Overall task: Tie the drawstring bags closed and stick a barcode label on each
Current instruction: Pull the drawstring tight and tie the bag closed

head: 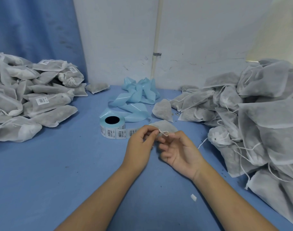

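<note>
At the middle of the blue table (59, 164), a small grey bag (166, 126) lies just beyond both hands, beside the label roll (112, 128). Its thin string (163, 132) could slip from the fingertips, leaving the knot loose. The left hand (139, 145) pinches the string with curled fingers; the right hand (180, 153), palm up and half curled, pinches its other end.

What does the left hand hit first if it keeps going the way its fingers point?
The small bag lying just ahead; the left hand pinches that bag's string. Depth is unclear, but nothing else seems nearer.
</note>
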`<state>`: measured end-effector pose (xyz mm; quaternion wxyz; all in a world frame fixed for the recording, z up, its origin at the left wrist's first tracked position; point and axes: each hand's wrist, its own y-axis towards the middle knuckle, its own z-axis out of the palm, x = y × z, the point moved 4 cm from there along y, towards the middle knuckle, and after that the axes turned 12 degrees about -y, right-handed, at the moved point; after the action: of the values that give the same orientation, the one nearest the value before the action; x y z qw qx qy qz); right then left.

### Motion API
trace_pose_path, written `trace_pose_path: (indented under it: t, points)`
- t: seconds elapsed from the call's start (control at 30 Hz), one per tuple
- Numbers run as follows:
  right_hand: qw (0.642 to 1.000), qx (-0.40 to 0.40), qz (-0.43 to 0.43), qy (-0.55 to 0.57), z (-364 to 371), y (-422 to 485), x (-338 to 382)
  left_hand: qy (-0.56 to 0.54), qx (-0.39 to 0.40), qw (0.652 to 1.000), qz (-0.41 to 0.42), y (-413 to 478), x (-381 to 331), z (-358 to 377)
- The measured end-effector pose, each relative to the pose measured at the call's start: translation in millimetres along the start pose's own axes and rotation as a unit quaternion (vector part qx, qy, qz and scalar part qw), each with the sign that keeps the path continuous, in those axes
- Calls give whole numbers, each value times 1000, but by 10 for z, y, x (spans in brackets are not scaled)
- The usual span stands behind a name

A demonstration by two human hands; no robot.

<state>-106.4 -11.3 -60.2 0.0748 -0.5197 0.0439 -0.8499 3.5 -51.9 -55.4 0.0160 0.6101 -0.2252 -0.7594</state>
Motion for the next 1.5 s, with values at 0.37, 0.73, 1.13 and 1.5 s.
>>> trace_pose_path:
  t: [0.37,0.73,1.13,1.5]
  points:
    - [999,-32,-29,27,-36,15,10,65,-22,997,20,-13,-11,-24]
    - [995,-37,-73,57,-72,8,54,171,-7,984,40,-25,-25,8]
    - [990,93,-71,83,68,-100,107,386,145,893,179,-52,-82,59]
    - [993,63,-82,62,61,-93,92,143,-65,977,144,-78,-302,-113]
